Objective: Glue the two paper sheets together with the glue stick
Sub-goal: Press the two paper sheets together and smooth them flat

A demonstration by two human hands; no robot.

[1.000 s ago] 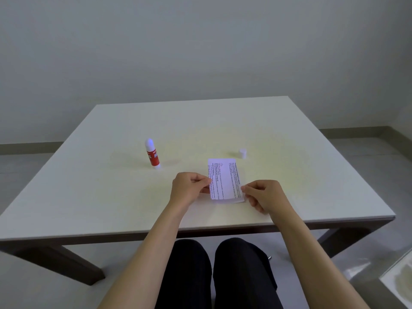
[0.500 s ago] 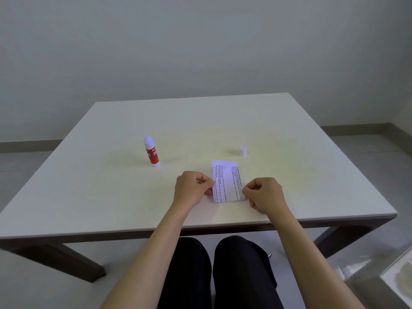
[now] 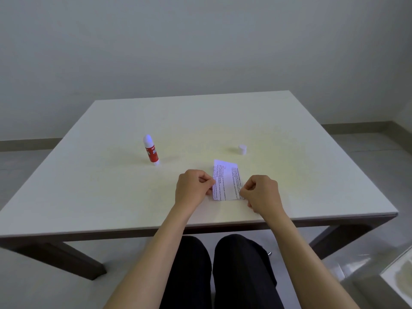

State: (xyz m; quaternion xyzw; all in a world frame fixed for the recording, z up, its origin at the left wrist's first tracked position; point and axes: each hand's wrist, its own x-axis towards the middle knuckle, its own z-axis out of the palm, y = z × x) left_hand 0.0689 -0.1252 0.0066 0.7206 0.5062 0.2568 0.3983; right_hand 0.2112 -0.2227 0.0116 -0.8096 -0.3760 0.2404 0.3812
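A small white printed paper sheet [image 3: 227, 180] lies near the front of the pale table [image 3: 111, 192]. Only one sheet face shows; a second sheet under it cannot be made out. My left hand [image 3: 192, 189] pinches the paper's left edge between thumb and fingers. My right hand [image 3: 262, 194] pinches its right edge. The red and white glue stick [image 3: 151, 150] stands upright and uncapped, to the left of the paper and farther back. Its white cap [image 3: 242, 149] sits apart on the table, behind the paper to the right.
The table's front edge [image 3: 200, 224] runs just below my wrists, with my dark-trousered legs [image 3: 218, 270] under it. A grey wall rises behind the table. Part of another pale surface [image 3: 399, 277] shows at the lower right.
The paper has shifted slightly to the right and tilted, and both hands have closed in on its side edges. The glue stick and cap have not moved.
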